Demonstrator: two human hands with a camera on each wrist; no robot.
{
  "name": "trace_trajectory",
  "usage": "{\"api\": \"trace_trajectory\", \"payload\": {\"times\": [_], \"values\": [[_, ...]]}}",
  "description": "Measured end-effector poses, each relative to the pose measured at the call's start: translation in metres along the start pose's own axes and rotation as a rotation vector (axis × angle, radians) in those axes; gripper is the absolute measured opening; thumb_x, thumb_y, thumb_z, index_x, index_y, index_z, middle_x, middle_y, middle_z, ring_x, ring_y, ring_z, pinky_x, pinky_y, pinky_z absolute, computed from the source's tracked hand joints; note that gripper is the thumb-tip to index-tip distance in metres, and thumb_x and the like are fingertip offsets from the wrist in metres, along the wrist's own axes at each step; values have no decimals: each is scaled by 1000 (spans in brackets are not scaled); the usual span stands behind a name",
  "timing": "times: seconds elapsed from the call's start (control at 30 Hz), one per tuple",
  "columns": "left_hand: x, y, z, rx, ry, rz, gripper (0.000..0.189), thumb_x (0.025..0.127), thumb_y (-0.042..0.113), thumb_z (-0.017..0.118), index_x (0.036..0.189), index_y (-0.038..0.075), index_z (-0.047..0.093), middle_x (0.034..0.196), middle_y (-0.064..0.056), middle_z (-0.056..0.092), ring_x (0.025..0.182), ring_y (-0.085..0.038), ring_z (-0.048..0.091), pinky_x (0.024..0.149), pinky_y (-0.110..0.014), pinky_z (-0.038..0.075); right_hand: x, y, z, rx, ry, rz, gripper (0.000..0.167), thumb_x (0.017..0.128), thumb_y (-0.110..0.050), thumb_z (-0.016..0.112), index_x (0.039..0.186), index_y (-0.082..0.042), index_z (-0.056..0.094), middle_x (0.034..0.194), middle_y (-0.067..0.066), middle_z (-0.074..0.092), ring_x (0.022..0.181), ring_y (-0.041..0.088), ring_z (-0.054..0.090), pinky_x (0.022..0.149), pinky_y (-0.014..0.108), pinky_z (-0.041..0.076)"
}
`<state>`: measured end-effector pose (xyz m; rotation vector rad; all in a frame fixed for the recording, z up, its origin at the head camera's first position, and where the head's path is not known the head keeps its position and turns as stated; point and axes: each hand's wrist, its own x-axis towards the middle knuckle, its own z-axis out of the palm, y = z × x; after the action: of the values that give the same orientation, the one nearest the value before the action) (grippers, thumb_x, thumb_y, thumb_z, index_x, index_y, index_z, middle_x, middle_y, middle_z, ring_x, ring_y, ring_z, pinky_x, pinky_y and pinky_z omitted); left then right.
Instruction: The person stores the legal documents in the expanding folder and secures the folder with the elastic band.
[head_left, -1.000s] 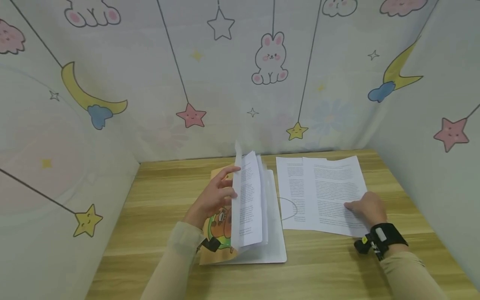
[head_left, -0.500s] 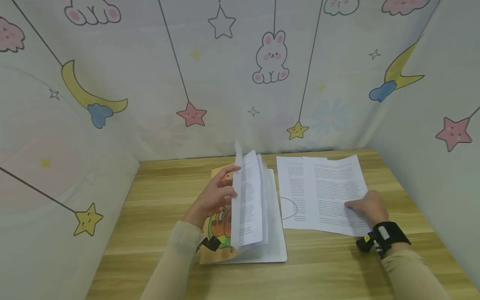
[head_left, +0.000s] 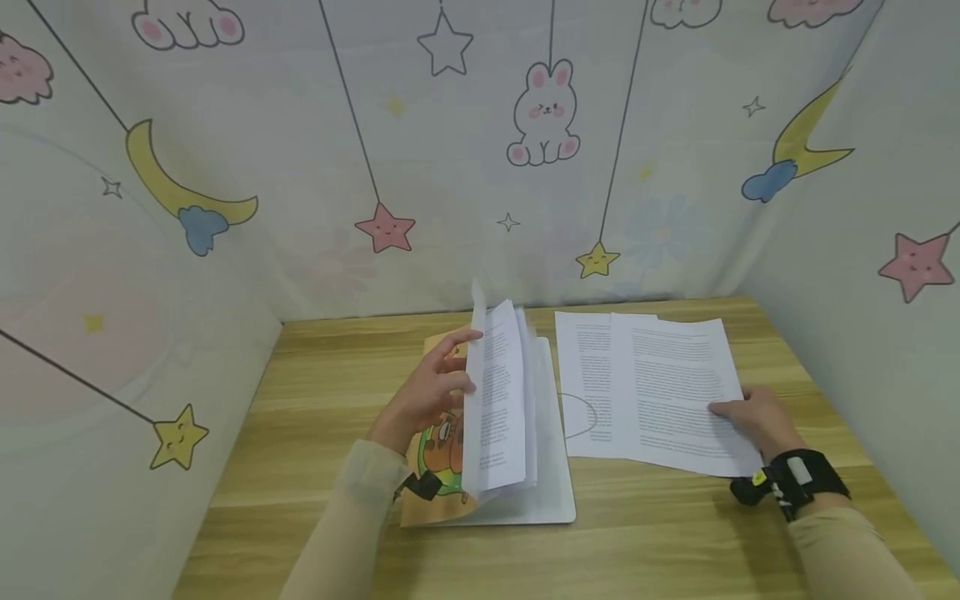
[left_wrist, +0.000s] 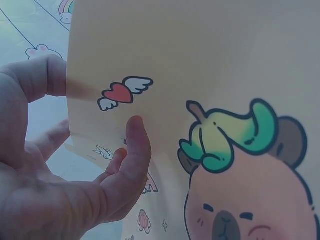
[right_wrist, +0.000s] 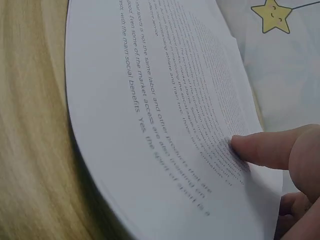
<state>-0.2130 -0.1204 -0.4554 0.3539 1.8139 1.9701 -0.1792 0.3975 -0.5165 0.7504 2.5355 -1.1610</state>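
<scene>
A folder with a tan cartoon cover (head_left: 431, 510) lies open mid-table, its raised leaves holding printed pages (head_left: 501, 400). My left hand (head_left: 426, 393) holds the upright cover by its edge. In the left wrist view, the thumb (left_wrist: 137, 145) lies before the cover's animal drawing and the other fingers pass behind the edge. To the right, my right hand (head_left: 763, 421) pinches a printed sheet (head_left: 675, 375) at its right edge, thumb on top and fingers underneath. The sheet bows in the right wrist view, and overlaps another printed sheet (head_left: 588, 350) to its left.
The wood-grain table (head_left: 315, 417) is enclosed at the back and sides by pale cloth (head_left: 450, 150) with cartoon drawings. The folder's white back cover (head_left: 558, 500) lies flat beside the loose sheets. A black strapped camera (head_left: 810, 479) sits on the right wrist.
My right hand has slid a little right, and its grip now shows at the sheet's right edge. The sheet has shifted slightly right with it. The left hand and folder hold still.
</scene>
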Motion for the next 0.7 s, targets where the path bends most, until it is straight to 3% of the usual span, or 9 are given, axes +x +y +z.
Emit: {"api": "trace_trajectory", "payload": {"times": [0.23, 0.5, 0.6, 0.7], "values": [[1, -1, 1, 1, 8, 8, 72, 89, -2, 59, 154, 26, 45, 149, -30, 46, 121, -46, 55, 85, -43, 60, 3, 4, -5, 8, -9, 9, 68, 104, -24, 61, 149, 21, 36, 130, 36, 56, 102, 36, 60, 75, 38, 50], [1, 0, 0, 18, 5, 4, 77, 89, -2, 61, 159, 19, 37, 151, -27, 46, 123, -46, 55, 86, -46, 60, 1, 5, -4, -49, 26, -15, 70, 109, -25, 51, 156, 18, 23, 150, 44, 37, 123, 49, 51, 101, 59, 46], [1, 0, 0, 19, 2, 5, 77, 89, -2, 61, 159, 19, 36, 151, -27, 46, 123, -46, 55, 86, -46, 60, -3, 8, -6, -54, 27, -60, 70, 110, -27, 50, 156, 18, 23, 149, 43, 39, 116, 45, 54, 93, 54, 49], [1, 0, 0, 17, 1, 6, 76, 89, -2, 60, 159, 19, 37, 150, -28, 46, 122, -46, 55, 86, -46, 60, -6, 11, -5, -32, 44, -117, 66, 110, -27, 50, 154, 18, 29, 141, 40, 49, 104, 36, 61, 79, 42, 52]]}}
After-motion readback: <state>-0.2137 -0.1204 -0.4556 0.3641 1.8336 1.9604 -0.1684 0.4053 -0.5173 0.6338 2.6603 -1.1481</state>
